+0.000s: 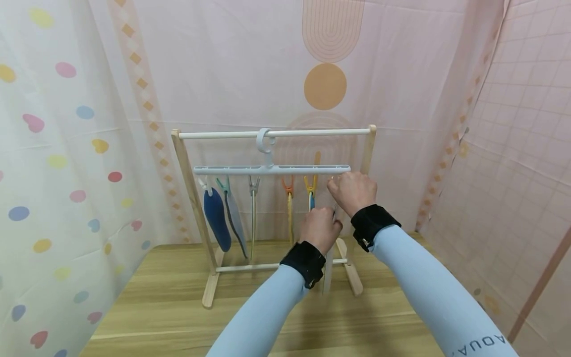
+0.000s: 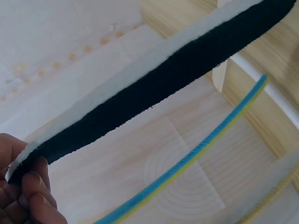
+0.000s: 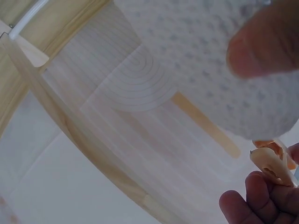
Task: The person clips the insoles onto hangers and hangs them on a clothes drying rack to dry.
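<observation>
Thumb and fingers of my left hand (image 1: 318, 229) pinch one end of an insole, white and dimpled on one face (image 3: 201, 60) and dark on the other (image 2: 154, 84). In the head view the insole hangs edge-on below this hand. Higher and to the right, my right hand (image 1: 354, 191) is at the right end of the pale blue hanger (image 1: 272, 170). It pinches a peach-coloured clothes peg (image 3: 273, 165), whose jaws are close to the insole's rounded end in the right wrist view.
A wooden rack (image 1: 183, 163) with a white rail (image 1: 214, 135) holds the hanger. Other insoles hang from coloured pegs: a blue one (image 1: 217, 218), a grey one (image 1: 236, 223), and a blue-yellow one (image 2: 187, 158). The wooden tabletop (image 1: 147, 307) lies underneath, with curtains behind.
</observation>
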A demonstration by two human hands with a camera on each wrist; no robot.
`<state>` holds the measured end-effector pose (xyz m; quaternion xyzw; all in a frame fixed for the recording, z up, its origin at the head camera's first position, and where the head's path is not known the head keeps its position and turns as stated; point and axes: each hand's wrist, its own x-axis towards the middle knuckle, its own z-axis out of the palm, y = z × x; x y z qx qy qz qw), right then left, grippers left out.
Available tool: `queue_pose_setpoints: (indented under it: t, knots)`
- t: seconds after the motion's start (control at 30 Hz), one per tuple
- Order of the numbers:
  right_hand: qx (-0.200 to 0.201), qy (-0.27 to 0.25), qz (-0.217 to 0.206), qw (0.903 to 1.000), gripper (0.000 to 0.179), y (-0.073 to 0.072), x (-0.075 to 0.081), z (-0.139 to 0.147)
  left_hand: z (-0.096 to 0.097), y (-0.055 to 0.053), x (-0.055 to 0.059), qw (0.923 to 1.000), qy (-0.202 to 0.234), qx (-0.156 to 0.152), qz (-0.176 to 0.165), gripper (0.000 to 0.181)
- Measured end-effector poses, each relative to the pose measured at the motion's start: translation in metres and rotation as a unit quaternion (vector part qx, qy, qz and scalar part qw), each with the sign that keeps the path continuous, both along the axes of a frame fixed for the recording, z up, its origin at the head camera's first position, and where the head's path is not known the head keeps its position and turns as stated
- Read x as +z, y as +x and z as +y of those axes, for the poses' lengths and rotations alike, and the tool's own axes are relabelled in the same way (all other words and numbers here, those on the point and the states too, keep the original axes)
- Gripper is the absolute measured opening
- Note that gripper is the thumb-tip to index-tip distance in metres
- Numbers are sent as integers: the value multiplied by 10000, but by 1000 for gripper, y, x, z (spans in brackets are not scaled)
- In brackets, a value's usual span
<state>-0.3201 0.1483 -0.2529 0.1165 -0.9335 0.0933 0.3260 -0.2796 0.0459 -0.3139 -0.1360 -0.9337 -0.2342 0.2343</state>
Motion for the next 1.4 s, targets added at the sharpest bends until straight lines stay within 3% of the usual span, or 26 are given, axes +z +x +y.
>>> queue_pose_setpoints:
  t: [0.13,0.53,0.87,1.17,1.4]
  knots:
    - [41,13,-67,10000,54,2,1,0,2,0,4,9999,16,-35,-148,26]
    - [26,53,-74,10000,53,4,3,-1,5,-3,7,9997,189,29,-172,28]
    - [150,-84,-9,9999,52,3,-2,-2,4,-5,10,9989,441,135,12,17]
    - [128,-198,-178,9996,49,4,-1,-2,4,-6,8,9994,316,114,-20,28]
    - [67,-28,-115,9999,58,3,-1,0,3,-2,6,9989,468,-48,-65,33]
